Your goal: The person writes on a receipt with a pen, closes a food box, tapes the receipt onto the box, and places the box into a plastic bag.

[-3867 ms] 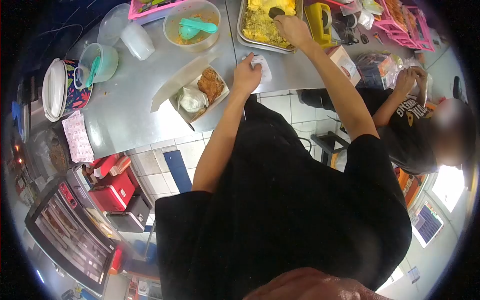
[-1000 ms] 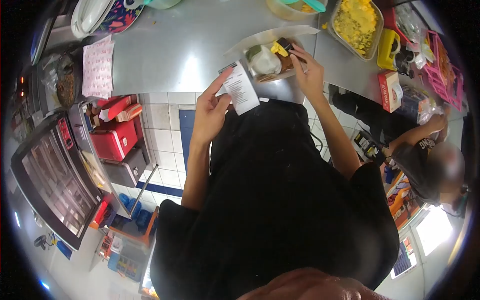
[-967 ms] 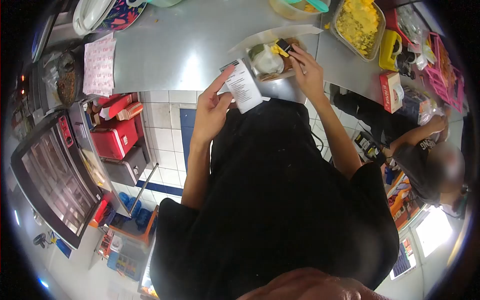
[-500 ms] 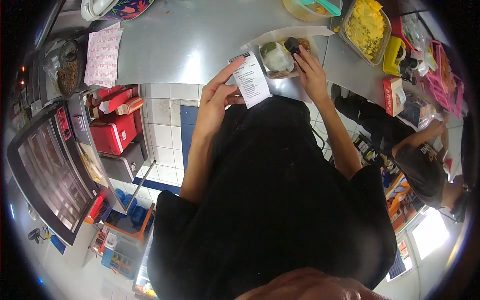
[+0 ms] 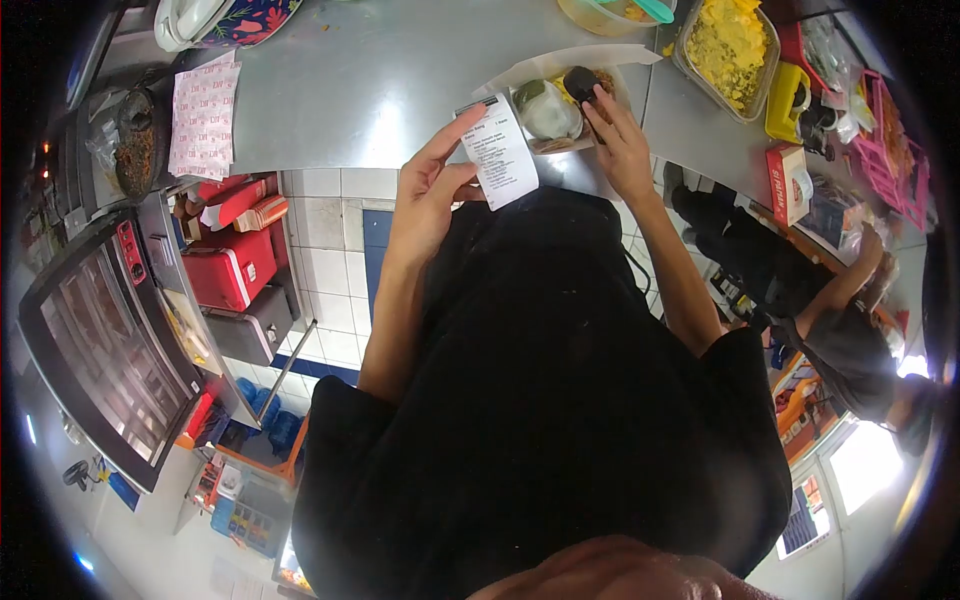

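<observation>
My left hand (image 5: 432,185) pinches a white printed receipt (image 5: 500,160) between thumb and fingers, its text side toward me. Just right of it on the steel counter stands an open paper food box (image 5: 560,146). Inside lie a pale rounded item with a green patch (image 5: 548,108), some yellow food and brown food. Over the box's right side, the fingertips of my right hand (image 5: 622,150) are on a small black object (image 5: 580,82), its kind unclear. The right thumb is mostly hidden.
Pink-printed paper sheets (image 5: 204,115) lie left on the counter (image 5: 390,80). A tub of yellow food (image 5: 725,60), a yellow object (image 5: 787,105), a red-and-white box (image 5: 788,187) and a pink basket (image 5: 885,150) stand right. A co-worker (image 5: 850,340) is at far right.
The small black object has tilted under my right fingers and now looks rounder. My left hand and the receipt have shifted slightly left. At right, the co-worker's arm has moved.
</observation>
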Demonstrator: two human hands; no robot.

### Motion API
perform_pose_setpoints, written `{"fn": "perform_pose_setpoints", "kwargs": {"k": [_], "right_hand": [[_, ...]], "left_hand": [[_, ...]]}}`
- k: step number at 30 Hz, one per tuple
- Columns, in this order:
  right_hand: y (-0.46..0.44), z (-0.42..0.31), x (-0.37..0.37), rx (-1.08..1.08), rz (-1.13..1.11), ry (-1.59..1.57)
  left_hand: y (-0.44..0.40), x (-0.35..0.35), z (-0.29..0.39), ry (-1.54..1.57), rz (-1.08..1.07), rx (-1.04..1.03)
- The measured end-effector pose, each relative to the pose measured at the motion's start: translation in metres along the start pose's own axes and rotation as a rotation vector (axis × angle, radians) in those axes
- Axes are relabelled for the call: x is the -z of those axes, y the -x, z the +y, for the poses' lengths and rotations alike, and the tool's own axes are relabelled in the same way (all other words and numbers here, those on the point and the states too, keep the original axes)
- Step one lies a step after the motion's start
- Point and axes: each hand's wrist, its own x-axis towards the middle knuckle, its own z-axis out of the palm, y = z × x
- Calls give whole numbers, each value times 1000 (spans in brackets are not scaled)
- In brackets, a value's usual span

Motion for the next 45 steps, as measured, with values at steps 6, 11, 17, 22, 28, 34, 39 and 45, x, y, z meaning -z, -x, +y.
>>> {"fn": "perform_pose_setpoints", "kwargs": {"k": [6,11,17,22,28,34,39,45], "right_hand": [[1,-3,9,1,-23,36],[-3,0,14,-12,-49,47],[-7,5,12,-4,-41,44],[-3,2,14,-31,-23,57],[-6,-1,16,-46,-6,44],[-9,3,17,-17,34,43],[-8,1,20,-46,8,31],[-6,-2,20,-209,158,-80]], "left_hand": [[-1,-5,0,-10,3,13],[-4,-11,2,-18,6,12],[-5,-16,2,-39,19,16],[-4,-17,1,-45,24,-1],[-6,-19,2,-54,15,-7],[-5,-21,4,-92,26,-9],[-2,-20,0,-75,9,-11],[-3,-22,2,-87,5,-38]]}}
